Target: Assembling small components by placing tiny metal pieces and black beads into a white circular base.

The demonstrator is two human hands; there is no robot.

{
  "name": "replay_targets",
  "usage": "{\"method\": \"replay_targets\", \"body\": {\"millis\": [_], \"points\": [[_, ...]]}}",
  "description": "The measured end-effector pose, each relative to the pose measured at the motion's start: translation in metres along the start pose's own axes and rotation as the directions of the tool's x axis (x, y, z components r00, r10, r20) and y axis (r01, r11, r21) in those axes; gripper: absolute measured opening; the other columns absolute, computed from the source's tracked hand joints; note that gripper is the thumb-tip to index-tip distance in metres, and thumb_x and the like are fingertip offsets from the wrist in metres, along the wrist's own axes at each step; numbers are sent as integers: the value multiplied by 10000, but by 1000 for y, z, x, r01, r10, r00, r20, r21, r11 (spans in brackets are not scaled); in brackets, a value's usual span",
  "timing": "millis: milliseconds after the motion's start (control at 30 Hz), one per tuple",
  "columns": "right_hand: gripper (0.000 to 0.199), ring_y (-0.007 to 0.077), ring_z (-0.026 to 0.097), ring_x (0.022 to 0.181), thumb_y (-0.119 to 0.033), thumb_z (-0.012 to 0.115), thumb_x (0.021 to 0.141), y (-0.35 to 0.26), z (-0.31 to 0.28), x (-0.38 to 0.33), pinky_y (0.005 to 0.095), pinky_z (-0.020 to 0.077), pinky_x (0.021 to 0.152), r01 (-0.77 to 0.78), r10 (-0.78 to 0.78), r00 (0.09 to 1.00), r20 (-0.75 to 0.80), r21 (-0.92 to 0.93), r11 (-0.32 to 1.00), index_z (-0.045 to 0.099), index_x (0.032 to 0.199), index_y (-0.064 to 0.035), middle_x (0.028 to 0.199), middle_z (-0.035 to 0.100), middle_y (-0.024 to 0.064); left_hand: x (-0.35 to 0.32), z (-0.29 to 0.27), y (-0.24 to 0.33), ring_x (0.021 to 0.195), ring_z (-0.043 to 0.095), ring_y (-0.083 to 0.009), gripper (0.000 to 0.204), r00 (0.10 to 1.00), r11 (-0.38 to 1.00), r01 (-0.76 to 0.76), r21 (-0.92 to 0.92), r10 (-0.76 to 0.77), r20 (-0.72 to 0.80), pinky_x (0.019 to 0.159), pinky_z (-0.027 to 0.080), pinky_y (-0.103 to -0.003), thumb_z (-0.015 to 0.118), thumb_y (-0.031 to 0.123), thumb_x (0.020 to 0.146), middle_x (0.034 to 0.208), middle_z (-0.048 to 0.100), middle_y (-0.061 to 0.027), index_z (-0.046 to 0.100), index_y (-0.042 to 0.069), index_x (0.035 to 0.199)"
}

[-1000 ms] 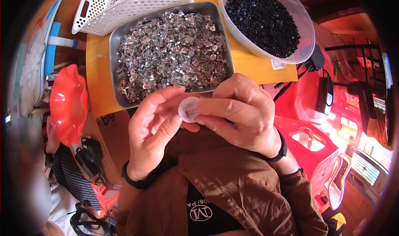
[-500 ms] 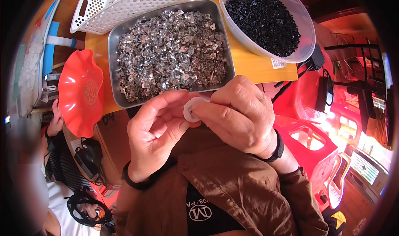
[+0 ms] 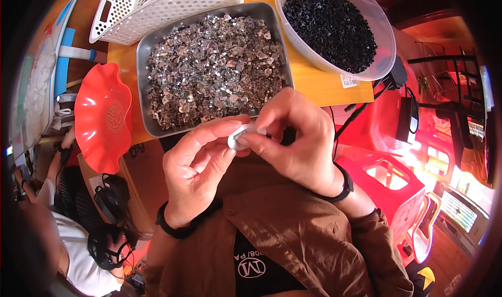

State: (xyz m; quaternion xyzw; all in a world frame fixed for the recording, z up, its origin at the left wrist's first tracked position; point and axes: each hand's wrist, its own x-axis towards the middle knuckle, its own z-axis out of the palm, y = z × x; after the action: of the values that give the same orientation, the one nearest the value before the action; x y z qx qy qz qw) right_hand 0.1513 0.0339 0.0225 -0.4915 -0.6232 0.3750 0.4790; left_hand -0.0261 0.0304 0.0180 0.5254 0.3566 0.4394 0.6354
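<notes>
A small white round piece is held between my two hands, just in front of the tray's near edge. My left hand pinches its rim between thumb and fingertips, the other fingers curled behind. From the right, the thumb of my right hand presses on its face, with the index finger bent above. A bit of white shows between the right fingertips; its shape is partly hidden. Beyond my hands lies a grey metal tray heaped with small shiny metal-and-clear parts.
A clear plastic tub of small black parts stands at the back right, a white perforated basket at the back left. A red wavy-edged dish is left of the tray. Red stools stand right; another person sits left.
My right hand has turned and its fingers have opened up around the white piece, which is now tilted. The left hand keeps its hold. At the left, the other person has shifted.
</notes>
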Motion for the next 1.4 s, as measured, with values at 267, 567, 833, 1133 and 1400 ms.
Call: {"method": "replay_targets", "body": {"millis": [267,567,833,1133,1400], "points": [[254,30,512,638,-59,742,737,5,-3,0,187,416,535,-310,275,950,144,389,867,616,958,-61,806,601,-18,1,2,3,1015,585,-221,287,999,1000,5,-15,-5,-43,758,526,-308,581,39,884,1217,539,-179,532,-29,1159],[154,19,538,611,-44,700,773,0,2,1,165,421,535,-392,341,920,193,444,806,616,903,-39,745,609,-11,2,2,6,1008,597,-219,266,1000,997,-20,-72,19,-14,785,559,-318,586,-13,867,1147,501,-115,546,-42,1129],[132,16,549,651,22,673,747,1,14,2,176,461,571,-409,341,912,226,550,729,561,792,-31,718,579,-15,5,7,2,835,588,-120,163,988,996,-77,42,82,-129,705,508,-230,550,-128,812,956,532,-63,585,-26,935],[140,52,590,697,62,657,778,-1,15,4,187,488,604,-397,314,917,245,495,773,562,837,-22,755,582,-6,6,-4,-1,787,544,-113,110,986,994,75,-74,-85,-143,642,459,-241,543,-23,831,931,541,-51,573,22,926],[164,71,601,691,54,643,805,5,8,2,208,497,602,-367,262,930,257,675,640,569,935,-13,793,581,11,3,-3,7,839,590,-171,341,980,967,157,-201,-178,-91,665,496,-282,574,45,874,1047,600,-123,510,-18,1202]]}}
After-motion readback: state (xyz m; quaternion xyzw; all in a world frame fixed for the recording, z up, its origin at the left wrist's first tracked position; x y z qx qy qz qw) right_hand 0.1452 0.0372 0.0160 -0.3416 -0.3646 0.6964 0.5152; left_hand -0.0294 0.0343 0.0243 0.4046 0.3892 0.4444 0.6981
